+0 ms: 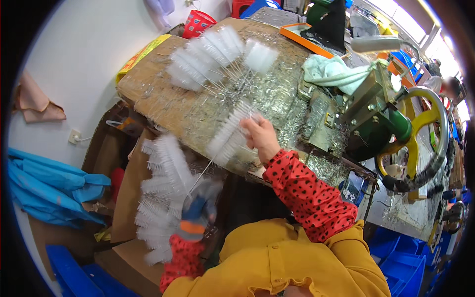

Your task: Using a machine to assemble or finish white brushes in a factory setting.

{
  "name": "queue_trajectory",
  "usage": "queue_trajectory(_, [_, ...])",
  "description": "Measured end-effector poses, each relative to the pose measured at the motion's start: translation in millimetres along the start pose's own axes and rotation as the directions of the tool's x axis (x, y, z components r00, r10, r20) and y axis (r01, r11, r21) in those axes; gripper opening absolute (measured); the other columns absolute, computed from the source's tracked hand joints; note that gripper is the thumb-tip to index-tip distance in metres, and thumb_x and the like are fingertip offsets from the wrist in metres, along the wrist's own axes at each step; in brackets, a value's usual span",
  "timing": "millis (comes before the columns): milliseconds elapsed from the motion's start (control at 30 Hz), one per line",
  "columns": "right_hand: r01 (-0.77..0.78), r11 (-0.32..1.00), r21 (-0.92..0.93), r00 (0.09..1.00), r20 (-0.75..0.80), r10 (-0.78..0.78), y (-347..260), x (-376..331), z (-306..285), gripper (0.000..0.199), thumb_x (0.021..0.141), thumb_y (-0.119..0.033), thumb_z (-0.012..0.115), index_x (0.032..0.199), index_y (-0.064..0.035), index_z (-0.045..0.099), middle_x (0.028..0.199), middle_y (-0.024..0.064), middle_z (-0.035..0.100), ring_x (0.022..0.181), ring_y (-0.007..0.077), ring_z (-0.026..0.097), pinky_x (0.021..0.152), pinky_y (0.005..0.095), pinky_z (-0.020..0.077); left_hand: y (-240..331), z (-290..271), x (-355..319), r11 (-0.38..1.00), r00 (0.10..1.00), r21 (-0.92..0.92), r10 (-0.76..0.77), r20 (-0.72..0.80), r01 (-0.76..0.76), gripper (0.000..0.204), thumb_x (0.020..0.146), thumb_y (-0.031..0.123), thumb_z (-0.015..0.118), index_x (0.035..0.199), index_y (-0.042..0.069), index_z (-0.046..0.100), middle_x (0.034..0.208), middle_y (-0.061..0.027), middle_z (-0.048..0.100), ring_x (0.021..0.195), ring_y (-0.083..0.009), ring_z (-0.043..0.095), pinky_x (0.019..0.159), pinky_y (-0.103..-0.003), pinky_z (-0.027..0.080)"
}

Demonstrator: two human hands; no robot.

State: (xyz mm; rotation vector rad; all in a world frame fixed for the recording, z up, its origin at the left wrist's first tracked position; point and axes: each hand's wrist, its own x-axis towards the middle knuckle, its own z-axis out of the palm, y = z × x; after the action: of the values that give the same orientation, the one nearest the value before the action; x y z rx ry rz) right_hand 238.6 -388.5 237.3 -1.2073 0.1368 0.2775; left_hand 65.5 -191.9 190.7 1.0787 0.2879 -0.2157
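Observation:
Between my hands is a white-bristled bottle brush (227, 134) with a thin wire handle, held slanting over the table's near edge. The fingers of my bare right hand (261, 134) are closed on the far end of its bristles. Lower left, my left hand (198, 204), in a blue and grey glove blurred by motion, is closed round the wire handle. Beside that glove, several similar brushes (168, 166) lie heaped at a cardboard box (129, 193). More white brushes (205, 54) are fanned out on the worn table (158, 101), their wire loops gathered toward its middle.
A green machine (368, 123) with a yellow handwheel (420, 133) stands on the right of the table. Near it lie a pale green cloth (339, 72) and an orange tray (309, 42). Blue crates (401, 265) are at the lower right. Blue fabric (54, 183) hangs at the left.

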Motion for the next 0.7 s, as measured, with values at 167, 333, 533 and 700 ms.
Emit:
queue_trajectory(167, [0.29,0.914,-0.285,0.929,0.312,-0.198,-2,11,51,0.017,0.074,-0.016,0.058,0.079,0.0003,0.058,0.064,0.0042,0.057,0.048,0.0125,0.051,0.042,0.024,0.0399,16,-68,-33,0.939,0.935,0.051,0.343,-0.092,-0.34,0.042,0.089,0.029,0.045,0.12,0.001,0.042,0.107,-0.0227,0.056,0.064,-0.0233,0.061,0.06,-0.032,0.051])
queue_trajectory(333, [0.128,0.882,-0.454,0.846,0.514,0.142,45,-10,126,0.025,0.076,-0.02,0.058,0.088,0.0022,0.057,0.068,0.0132,0.06,0.055,0.0172,0.059,0.053,0.0291,0.0472,-12,-71,-22,0.932,0.933,0.302,0.276,-0.229,-0.202,0.041,0.089,0.033,0.046,0.111,-0.001,0.05,0.082,-0.0113,0.058,0.064,-0.0182,0.055,0.056,-0.023,0.042])
queue_trajectory(533, [0.396,0.746,-0.535,0.907,0.353,-0.229,30,66,89,0.045,0.076,-0.029,0.064,0.107,-0.0004,0.047,0.076,0.0121,0.061,0.07,0.0226,0.061,0.063,0.0317,0.0475,-17,-138,4,0.848,0.92,-0.432,0.147,-0.363,-0.306,0.03,0.086,0.026,0.05,0.062,0.008,0.049,0.043,-0.0023,0.039,0.035,-0.015,0.041,0.035,-0.029,0.034])
queue_trajectory(700, [0.183,0.287,-0.941,0.653,-0.102,-0.751,14,155,8,0.065,0.07,-0.031,0.069,0.112,0.01,0.04,0.085,0.0215,0.059,0.082,0.0317,0.059,0.077,0.0371,0.046,-14,-166,5,0.873,0.833,0.334,-0.132,-0.537,0.354,0.032,0.079,0.029,0.06,0.103,0.008,0.058,0.094,-0.014,0.06,0.082,-0.0271,0.062,0.07,-0.035,0.049])
